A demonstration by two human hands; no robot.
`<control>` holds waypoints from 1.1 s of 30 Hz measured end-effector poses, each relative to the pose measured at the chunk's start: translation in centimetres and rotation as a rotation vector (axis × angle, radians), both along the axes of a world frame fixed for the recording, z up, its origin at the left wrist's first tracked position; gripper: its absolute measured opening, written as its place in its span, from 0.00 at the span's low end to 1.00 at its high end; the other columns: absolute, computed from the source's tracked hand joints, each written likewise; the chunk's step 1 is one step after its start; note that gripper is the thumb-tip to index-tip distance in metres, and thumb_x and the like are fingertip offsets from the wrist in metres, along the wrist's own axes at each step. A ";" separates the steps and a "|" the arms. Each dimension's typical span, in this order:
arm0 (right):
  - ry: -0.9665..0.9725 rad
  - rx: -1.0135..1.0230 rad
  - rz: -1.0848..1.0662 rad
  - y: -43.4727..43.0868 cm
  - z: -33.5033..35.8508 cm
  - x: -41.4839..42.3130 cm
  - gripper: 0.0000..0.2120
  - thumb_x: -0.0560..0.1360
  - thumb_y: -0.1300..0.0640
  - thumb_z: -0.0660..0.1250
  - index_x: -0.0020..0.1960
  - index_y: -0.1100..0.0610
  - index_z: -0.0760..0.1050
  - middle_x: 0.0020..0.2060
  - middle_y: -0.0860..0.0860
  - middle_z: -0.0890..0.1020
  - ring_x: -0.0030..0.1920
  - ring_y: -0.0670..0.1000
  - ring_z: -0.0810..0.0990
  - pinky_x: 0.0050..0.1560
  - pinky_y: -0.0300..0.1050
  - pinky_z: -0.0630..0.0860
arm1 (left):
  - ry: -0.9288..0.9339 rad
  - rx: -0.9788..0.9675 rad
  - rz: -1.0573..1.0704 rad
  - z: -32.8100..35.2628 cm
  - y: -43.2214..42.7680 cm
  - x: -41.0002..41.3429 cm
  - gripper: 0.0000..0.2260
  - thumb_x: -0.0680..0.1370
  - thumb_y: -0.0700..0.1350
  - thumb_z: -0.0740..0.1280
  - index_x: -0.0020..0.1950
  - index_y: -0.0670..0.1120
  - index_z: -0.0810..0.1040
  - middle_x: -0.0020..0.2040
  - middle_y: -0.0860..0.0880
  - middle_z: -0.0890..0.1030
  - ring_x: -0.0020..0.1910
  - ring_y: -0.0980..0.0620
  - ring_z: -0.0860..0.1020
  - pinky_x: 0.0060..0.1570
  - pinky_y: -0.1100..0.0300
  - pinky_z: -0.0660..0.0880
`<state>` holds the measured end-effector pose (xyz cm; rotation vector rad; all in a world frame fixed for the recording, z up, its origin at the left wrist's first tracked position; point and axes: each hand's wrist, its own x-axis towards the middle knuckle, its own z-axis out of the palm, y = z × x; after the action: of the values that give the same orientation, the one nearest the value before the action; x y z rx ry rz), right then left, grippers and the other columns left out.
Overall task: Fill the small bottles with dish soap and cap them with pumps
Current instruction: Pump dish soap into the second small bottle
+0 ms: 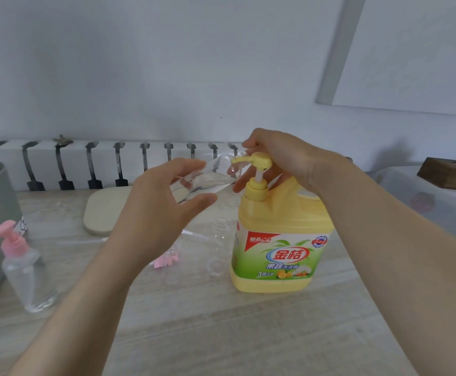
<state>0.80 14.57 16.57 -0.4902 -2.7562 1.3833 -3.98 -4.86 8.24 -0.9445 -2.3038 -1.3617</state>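
One bottle [205, 177], in left hand [155, 213] — at pump [259, 162]

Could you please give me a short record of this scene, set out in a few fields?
left hand: holds the small clear bottle tilted, its mouth at the nozzle of the yellow pump
right hand: grips the yellow pump on the dish soap jug
already capped: pink-pump bottle, standing far left on the table
uncapped: open bottle, upright beside the jug
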 end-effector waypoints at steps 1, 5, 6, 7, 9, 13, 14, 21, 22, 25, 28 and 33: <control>0.002 0.031 -0.019 -0.1 -0.1 0.0 0.23 0.76 0.46 0.55 0.55 0.61 0.80 0.44 0.58 0.86 0.42 0.56 0.79 0.56 0.54 0.77 | 0.001 0.000 0.001 0.0 0.0 0.0 0.21 0.71 0.54 0.74 0.63 0.61 0.76 0.50 0.69 0.75 0.50 0.77 0.70 0.46 0.76 0.64; 0.010 0.137 -0.054 -0.5 0.0 -0.3 0.20 0.78 0.51 0.56 0.59 0.64 0.77 0.55 0.60 0.82 0.44 0.55 0.77 0.53 0.50 0.76 | -0.007 0.005 -0.010 -0.1 0.1 0.0 0.21 0.71 0.54 0.74 0.62 0.62 0.75 0.49 0.71 0.74 0.49 0.78 0.69 0.46 0.76 0.64; 0.016 0.162 -0.054 -0.6 0.0 -0.4 0.18 0.80 0.53 0.56 0.59 0.64 0.76 0.56 0.60 0.81 0.44 0.54 0.77 0.50 0.48 0.76 | -0.007 0.003 -0.010 -0.1 0.1 0.0 0.20 0.71 0.54 0.74 0.62 0.62 0.75 0.49 0.70 0.74 0.49 0.78 0.70 0.46 0.75 0.64; 0.024 0.186 -0.053 -0.6 0.1 -0.4 0.16 0.81 0.55 0.55 0.59 0.63 0.75 0.56 0.60 0.80 0.42 0.54 0.76 0.46 0.47 0.76 | -0.007 0.001 -0.010 -0.1 0.1 0.0 0.20 0.71 0.54 0.74 0.62 0.62 0.75 0.49 0.70 0.75 0.49 0.77 0.70 0.46 0.75 0.64; 0.029 0.200 -0.053 -0.7 0.2 -0.3 0.13 0.81 0.57 0.55 0.54 0.63 0.75 0.50 0.59 0.80 0.37 0.53 0.72 0.39 0.44 0.73 | -0.009 -0.004 -0.009 -0.2 0.0 -0.1 0.20 0.71 0.55 0.74 0.62 0.63 0.75 0.49 0.67 0.76 0.50 0.76 0.70 0.46 0.75 0.64; 0.019 0.212 -0.087 -1.0 0.2 -0.3 0.15 0.80 0.61 0.53 0.34 0.56 0.62 0.34 0.55 0.67 0.33 0.51 0.62 0.29 0.38 0.62 | -0.012 -0.021 -0.007 -0.2 0.0 -0.2 0.20 0.71 0.55 0.74 0.61 0.64 0.75 0.50 0.66 0.76 0.51 0.75 0.71 0.47 0.74 0.64; 0.013 0.217 -0.094 -1.1 0.2 -0.3 0.16 0.81 0.61 0.52 0.34 0.55 0.60 0.32 0.55 0.64 0.31 0.50 0.60 0.24 0.35 0.61 | -0.012 -0.024 -0.006 -0.2 0.0 -0.2 0.20 0.71 0.55 0.74 0.61 0.64 0.75 0.50 0.67 0.76 0.51 0.75 0.71 0.47 0.74 0.64; -0.034 0.258 -0.097 -1.5 0.4 -0.4 0.16 0.82 0.60 0.53 0.35 0.57 0.62 0.31 0.52 0.66 0.30 0.48 0.62 0.25 0.34 0.63 | -0.013 -0.041 -0.007 -0.2 -0.1 -0.2 0.20 0.70 0.54 0.75 0.60 0.64 0.75 0.49 0.72 0.74 0.49 0.77 0.70 0.45 0.74 0.63; -0.033 0.266 -0.092 -1.5 0.3 -0.3 0.14 0.81 0.59 0.54 0.37 0.57 0.65 0.32 0.51 0.69 0.31 0.48 0.64 0.29 0.37 0.63 | -0.011 -0.042 -0.008 -0.2 -0.1 -0.2 0.20 0.70 0.55 0.75 0.60 0.64 0.75 0.49 0.72 0.73 0.50 0.76 0.70 0.45 0.74 0.63; -0.016 0.262 -0.083 -1.2 0.1 0.0 0.11 0.80 0.57 0.54 0.42 0.57 0.69 0.33 0.50 0.73 0.33 0.49 0.68 0.33 0.41 0.64 | -0.008 -0.041 -0.011 -0.2 -0.1 -0.2 0.21 0.70 0.55 0.75 0.61 0.63 0.75 0.49 0.71 0.74 0.51 0.75 0.71 0.46 0.74 0.64; 0.006 0.236 -0.090 -1.0 -0.2 0.2 0.13 0.80 0.55 0.55 0.39 0.57 0.70 0.32 0.51 0.76 0.31 0.49 0.71 0.32 0.40 0.67 | -0.003 -0.039 -0.013 -0.1 -0.1 -0.2 0.21 0.70 0.54 0.75 0.61 0.62 0.76 0.51 0.68 0.76 0.52 0.74 0.71 0.46 0.75 0.64; 0.011 0.135 -0.054 -0.8 -0.1 0.0 0.21 0.78 0.52 0.56 0.60 0.65 0.76 0.54 0.61 0.82 0.47 0.55 0.77 0.62 0.54 0.74 | 0.012 -0.025 -0.014 0.0 -0.1 -0.1 0.21 0.70 0.54 0.74 0.62 0.61 0.76 0.51 0.68 0.75 0.51 0.75 0.70 0.47 0.75 0.64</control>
<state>0.80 13.81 16.48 -0.5434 -2.7811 1.1753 -4.11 -4.95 8.22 -0.9752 -2.3148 -1.3325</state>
